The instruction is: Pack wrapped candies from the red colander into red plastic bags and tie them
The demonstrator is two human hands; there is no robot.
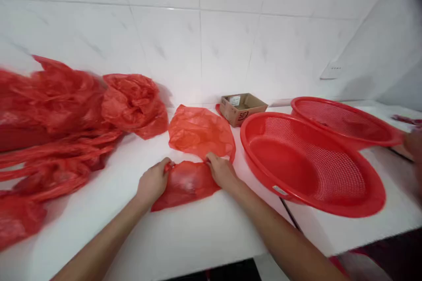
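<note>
Between my two hands a thin red plastic bag [193, 183] is stretched out, its near part lying on the white table. My left hand [153, 183] pinches its upper left corner. The upper right corner is pinched in my right hand [221, 171]. Something pale shows faintly through the middle of the bag; I cannot make out what it is. Just beyond lies another red plastic bag [201, 131], spread flat on the table and partly behind my right hand.
Crumpled red bags [135, 103] heap along the left. At right stand a red plastic basket [283, 167] and a second red basket [343, 118] behind it. A small cardboard box [242, 109] sits near the tiled wall [227, 48]. Part of a blurred hand [413, 147] shows at the right edge.
</note>
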